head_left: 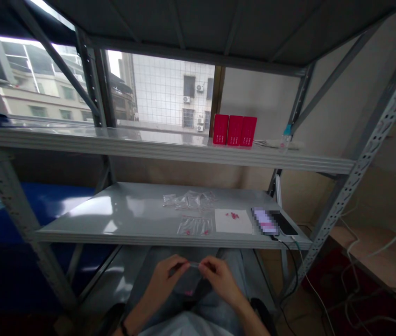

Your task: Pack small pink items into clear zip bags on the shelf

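Observation:
Over my lap, my left hand (165, 276) and my right hand (221, 279) both pinch the top edge of a small clear plastic bag (191, 280). A tiny pink piece lies at the bag's bottom. On the grey shelf (121, 212) in front of me lies another clear bag (195, 226) with small pink pieces in it. A white sheet (233, 220) beside it carries several loose pink pieces. A heap of empty clear bags (189, 199) sits further back.
A phone (274, 222) with a cable lies at the shelf's right end. Three red boxes (235, 130) stand on the upper shelf (163, 149) by the window. Metal uprights flank both sides. Cables hang at the right over a wooden surface (376, 256).

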A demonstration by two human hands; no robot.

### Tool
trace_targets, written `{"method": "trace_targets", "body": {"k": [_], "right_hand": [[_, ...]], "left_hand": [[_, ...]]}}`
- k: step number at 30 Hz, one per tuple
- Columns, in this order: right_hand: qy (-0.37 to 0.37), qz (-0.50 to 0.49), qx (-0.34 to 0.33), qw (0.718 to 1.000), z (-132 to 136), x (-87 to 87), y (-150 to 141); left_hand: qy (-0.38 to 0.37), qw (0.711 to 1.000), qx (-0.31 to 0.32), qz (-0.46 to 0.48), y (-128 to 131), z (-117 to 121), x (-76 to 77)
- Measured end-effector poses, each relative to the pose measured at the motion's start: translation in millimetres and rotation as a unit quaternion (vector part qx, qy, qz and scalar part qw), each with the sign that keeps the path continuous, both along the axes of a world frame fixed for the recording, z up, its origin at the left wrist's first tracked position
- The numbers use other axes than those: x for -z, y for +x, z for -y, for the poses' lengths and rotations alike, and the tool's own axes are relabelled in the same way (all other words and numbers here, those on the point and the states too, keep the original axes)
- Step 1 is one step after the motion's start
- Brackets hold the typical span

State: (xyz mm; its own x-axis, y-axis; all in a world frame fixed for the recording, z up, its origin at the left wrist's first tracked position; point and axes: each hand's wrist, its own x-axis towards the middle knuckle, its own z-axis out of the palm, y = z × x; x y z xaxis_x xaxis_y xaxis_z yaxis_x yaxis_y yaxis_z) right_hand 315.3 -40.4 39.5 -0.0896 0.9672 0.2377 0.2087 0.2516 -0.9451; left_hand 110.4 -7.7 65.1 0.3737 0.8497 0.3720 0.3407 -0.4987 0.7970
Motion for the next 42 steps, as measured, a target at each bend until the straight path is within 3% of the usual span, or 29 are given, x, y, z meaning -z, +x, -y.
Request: {"method": "trace_targets", "body": {"k": [3, 6, 10, 14, 20, 25, 27, 29, 31, 33, 37, 42], "right_hand": [[-0.029, 0.003, 0.002, 1.000, 7.0, 22.4, -9.2], [-0.029, 0.042, 0.022, 0.998, 7.1, 31.9, -13.3], [-0.001, 0.075, 0.014, 0.997, 8.4, 27.9, -15.5], [0.031, 0.081, -0.031, 0.996, 14.1, 22.7, -20.4], [0.009, 0.074, -0.004, 0.997, 15.2, 28.5, -30.4], [-0.009, 0.013, 0.007, 1.000, 9.3, 22.2, 1.4], [0.001, -0.024, 0.075, 0.997, 6.6, 20.7, 28.5], [-0.001, -0.060, 0.144, 0.988, 5.0, 23.2, 53.0], [-0.021, -0.070, 0.142, 0.987, 5.3, 29.4, 64.5], [-0.033, -0.041, 0.088, 0.995, 7.2, 38.1, 59.6], [-0.021, 0.067, -0.002, 0.998, 10.2, 57.6, 28.0], [0.019, 0.138, -0.037, 0.990, 4.9, 71.4, 19.7]], "left_hand": [[-0.021, 1.000, -0.004, -0.019, -9.4, 5.4, 20.2], [-0.032, 0.999, -0.017, -0.027, -12.3, 4.7, 33.3], [-0.043, 0.999, -0.022, -0.024, -12.5, 5.8, 40.1], [-0.049, 0.998, 0.016, -0.032, -9.2, 11.0, 41.5], [-0.029, 0.997, 0.045, -0.058, -2.6, 21.5, 31.8], [-0.002, 0.997, 0.044, -0.060, -14.8, 20.8, -4.1], [0.008, 0.999, 0.014, -0.040, -31.4, 0.2, -26.7], [0.015, 0.999, -0.030, -0.025, -50.7, -36.3, -50.6], [0.013, 0.997, -0.049, -0.059, -65.6, -82.1, -70.8], [0.011, 0.988, -0.051, -0.144, -71.1, -126.5, -82.7], [0.006, 0.978, -0.073, -0.197, -58.9, -180.2, -78.8], [0.022, 0.961, -0.111, -0.251, -46.7, -193.4, -58.2]]}}
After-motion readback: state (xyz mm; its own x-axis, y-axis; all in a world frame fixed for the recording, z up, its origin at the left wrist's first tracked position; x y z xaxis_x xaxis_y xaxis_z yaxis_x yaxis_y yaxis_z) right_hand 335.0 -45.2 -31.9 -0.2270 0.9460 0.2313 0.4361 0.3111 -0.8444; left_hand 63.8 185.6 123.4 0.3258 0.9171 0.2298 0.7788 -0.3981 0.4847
